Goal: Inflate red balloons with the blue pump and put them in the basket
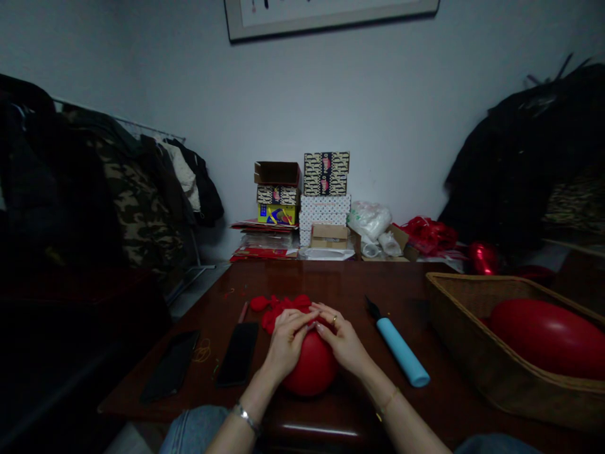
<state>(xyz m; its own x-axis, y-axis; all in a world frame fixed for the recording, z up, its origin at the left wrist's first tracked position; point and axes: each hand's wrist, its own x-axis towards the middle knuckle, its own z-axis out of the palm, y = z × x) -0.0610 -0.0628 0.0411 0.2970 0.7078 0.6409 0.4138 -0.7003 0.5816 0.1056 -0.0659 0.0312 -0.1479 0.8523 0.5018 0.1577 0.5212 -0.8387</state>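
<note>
An inflated red balloon [312, 369] rests at the near edge of the dark wooden table [340, 282], between my wrists. My left hand [289, 337] curls over its upper left side, fingertips pinched together at the top. From the right, my right hand [341, 337] meets it there, thumb and fingers closed at the same spot. What exactly the fingertips pinch, probably the neck, is hidden behind the hands. Just beyond them lies a heap of flat red balloons [270, 313]. A light blue hand pump [403, 353] with a black nozzle lies to the right of my right hand.
On the right, a wicker basket [472, 372] holds a large inflated red balloon [548, 337]. Left of my hands lie a black phone [237, 354], yellow rubber bands [202, 350] and a dark flat item [171, 366]. Stacked boxes [325, 217] stand behind the table.
</note>
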